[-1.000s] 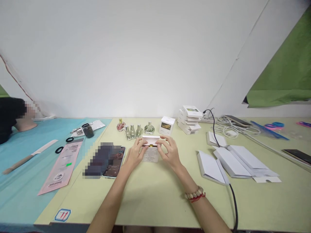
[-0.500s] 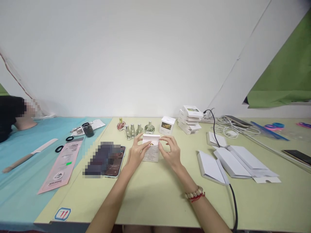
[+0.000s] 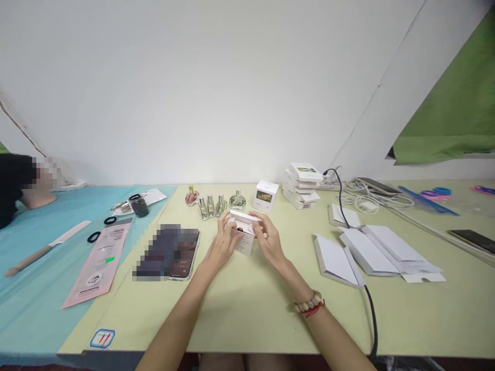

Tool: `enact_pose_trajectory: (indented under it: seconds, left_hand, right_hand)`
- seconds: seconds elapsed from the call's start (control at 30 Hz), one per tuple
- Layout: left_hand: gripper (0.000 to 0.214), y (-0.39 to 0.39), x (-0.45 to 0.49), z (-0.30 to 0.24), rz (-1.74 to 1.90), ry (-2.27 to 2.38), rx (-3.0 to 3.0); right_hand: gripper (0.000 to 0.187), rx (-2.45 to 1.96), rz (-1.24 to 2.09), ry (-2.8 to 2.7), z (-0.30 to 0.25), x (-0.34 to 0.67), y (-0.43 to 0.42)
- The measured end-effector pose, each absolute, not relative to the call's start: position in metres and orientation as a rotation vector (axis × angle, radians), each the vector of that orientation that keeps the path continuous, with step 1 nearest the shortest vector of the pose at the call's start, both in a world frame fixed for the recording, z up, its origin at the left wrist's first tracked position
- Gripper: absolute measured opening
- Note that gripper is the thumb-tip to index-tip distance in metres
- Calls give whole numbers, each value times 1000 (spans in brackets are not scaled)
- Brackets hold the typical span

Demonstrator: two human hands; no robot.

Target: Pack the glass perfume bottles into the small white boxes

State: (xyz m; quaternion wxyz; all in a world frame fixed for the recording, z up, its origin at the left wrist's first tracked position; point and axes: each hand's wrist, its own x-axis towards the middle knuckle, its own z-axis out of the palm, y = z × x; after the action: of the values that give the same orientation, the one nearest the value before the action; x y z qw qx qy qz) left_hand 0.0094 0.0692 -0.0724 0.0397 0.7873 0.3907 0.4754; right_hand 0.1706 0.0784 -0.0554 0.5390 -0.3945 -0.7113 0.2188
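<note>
A small white cardboard box (image 3: 244,230) with printed text on its side is held between both hands just above the pale yellow table (image 3: 247,309). Its top flap stands partly open and something dark and gold shows inside. My left hand (image 3: 222,242) grips its left side with fingers curled. My right hand (image 3: 267,238) holds the right side and the flap. Behind the box stand several small glass perfume bottles (image 3: 211,205) in a row, and another little white box (image 3: 265,196) with a picture on it.
A phone (image 3: 181,252) lies left of my hands. Flat white boxes (image 3: 303,186) are stacked at the back, folded white cartons (image 3: 371,250) and a black cable (image 3: 369,304) lie to the right. On the blue cloth at left are a pink packet (image 3: 98,263), a knife (image 3: 46,246) and another person's arm (image 3: 23,185).
The box has been lifted and turned a little, so that its corner faces me, and its top flap has been raised. Both hands stayed on it.
</note>
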Motion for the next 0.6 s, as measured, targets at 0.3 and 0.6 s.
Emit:
enact_pose_trajectory:
  seconds: [0.3, 0.6]
  left_hand:
    - [18, 71, 14, -71, 1568, 1083, 2426]
    - [21, 67, 13, -67, 1737, 1089, 2279]
  right_hand:
    - [29, -909, 727, -1626, -55, 167, 74]
    - [27, -925, 744, -1600, -53, 165, 75]
